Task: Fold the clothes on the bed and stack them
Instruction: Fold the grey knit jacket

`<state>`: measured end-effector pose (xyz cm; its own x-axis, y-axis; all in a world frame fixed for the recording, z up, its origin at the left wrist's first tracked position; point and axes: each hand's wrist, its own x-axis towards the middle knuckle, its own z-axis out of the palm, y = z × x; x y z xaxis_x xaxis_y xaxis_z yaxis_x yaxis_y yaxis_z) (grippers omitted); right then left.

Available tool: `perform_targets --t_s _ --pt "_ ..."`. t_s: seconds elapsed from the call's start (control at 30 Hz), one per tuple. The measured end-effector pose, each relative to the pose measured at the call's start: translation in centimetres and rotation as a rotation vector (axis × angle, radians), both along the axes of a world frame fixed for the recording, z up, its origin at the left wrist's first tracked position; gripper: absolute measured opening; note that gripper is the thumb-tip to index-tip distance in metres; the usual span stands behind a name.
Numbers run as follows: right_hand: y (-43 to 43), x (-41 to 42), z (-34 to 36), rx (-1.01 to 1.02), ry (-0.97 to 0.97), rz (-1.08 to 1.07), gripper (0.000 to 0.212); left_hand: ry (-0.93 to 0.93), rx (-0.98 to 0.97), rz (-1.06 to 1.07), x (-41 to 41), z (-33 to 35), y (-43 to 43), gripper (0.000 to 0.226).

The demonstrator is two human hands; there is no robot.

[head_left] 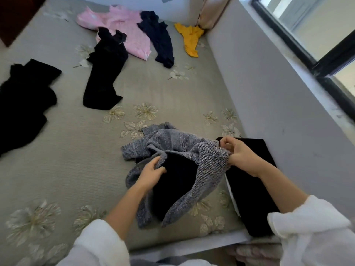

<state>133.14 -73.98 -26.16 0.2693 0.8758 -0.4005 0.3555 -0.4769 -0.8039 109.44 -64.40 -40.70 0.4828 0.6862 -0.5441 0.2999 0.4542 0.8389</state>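
Bed (80, 150): a grey-green floral cover fills the view; it is broad and flat in the middle, which looks like the best place to spread a garment.
Unfolded clothes: two black pieces lie at the left (23, 104) and centre (104, 77); a pink one (123, 29), a navy one (159, 39) and a yellow one (190, 39) lie at the far end, all loose and apart from the near work.
Folded black stack (251, 187): it sits flat at the near right edge of the bed, beside the wall, partly under the right forearm.
Grey knit sweater (203, 169): it is at the near centre, bunched and half lifted, its dark inside showing, one cuffed sleeve trailing to the left.
Right hand (238, 156): its fingers are closed on the sweater's right edge, just above the stack.
Left hand (151, 173): its fingers pinch the sweater's knit edge at the dark opening.
Step in hand: it appears to be sorting out the sweater before folding it.
Doing it well: find both shoulders or the hem, shake the knit open, lay it flat clear of the stack, smooth the loose sleeve inward, then fold to about the stack's outline.
Caution: thick knit bunches easily, so flatten each fold before the next one.
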Motion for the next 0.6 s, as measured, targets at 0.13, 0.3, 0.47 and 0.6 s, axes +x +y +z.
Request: perform_targets --t_s 0.13,0.3,0.47,0.6 --pt "-0.2 -0.5 -1.1 -0.176 -0.157 0.253 0.079 -0.053 0.151 -0.381 0.0 2.9 -1.6 0.049" --pt "0.4 -2.5 -3.2 -0.216 -0.416 0.418 0.032 -0.160 -0.467 -0.215 0.4 1.1 -5.8 0.036" --pt "0.8 -2.7 -3.1 -0.264 -0.237 0.366 0.031 -0.114 -0.620 0.012 -0.4 -0.4 -6.8 0.022" --pt "1.0 -2.8 -2.2 -0.289 -0.051 0.355 0.038 -0.243 -0.726 0.075 -0.1 1.4 -6.1 0.038"
